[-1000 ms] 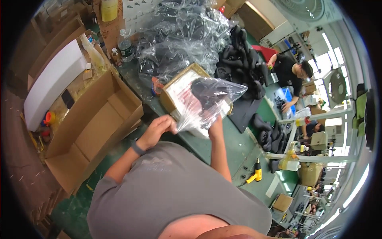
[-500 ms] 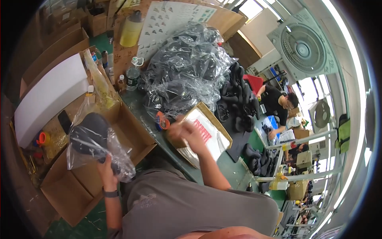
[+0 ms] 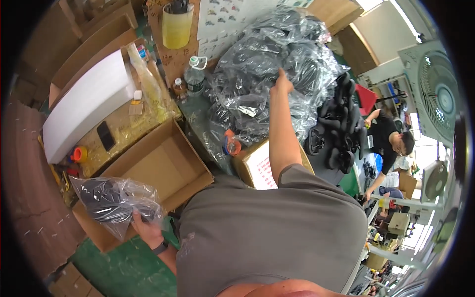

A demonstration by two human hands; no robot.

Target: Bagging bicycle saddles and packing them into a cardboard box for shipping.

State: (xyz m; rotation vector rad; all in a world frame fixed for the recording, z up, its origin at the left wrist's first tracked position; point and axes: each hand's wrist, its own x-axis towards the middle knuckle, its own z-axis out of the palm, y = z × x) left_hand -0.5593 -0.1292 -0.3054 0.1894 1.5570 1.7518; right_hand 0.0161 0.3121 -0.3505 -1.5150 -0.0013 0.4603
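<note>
A bagged black part (image 3: 111,200) is gripped by the left hand (image 3: 143,225), fingers clenched on the lower right corner of the clear bag, and is held low over the near corner of the open carton (image 3: 163,166). Half a second earlier the same bag was held higher, over the carton's left side; it has since been lowered toward the green floor (image 3: 123,270).

The right hand (image 3: 282,81) has been moved from the flat box (image 3: 260,166) on the bench, where it lay before, and is now stretched far forward into the heap of bags (image 3: 272,69) (clear plastic over black parts). The hand is seen touching the plastic, but whether the fingers are closed on a bag or loose cannot be told, since they are sunk in the heap.

An orange tape roll (image 3: 231,145) is seen just beside the flat box. A water bottle (image 3: 194,74) and a yellow tub (image 3: 176,24) are stood behind the carton. A white slab (image 3: 86,104) is laid to the left. Loose black parts (image 3: 336,133) are piled right of the heap, and a person in black (image 3: 388,138) is seated beyond them.
</note>
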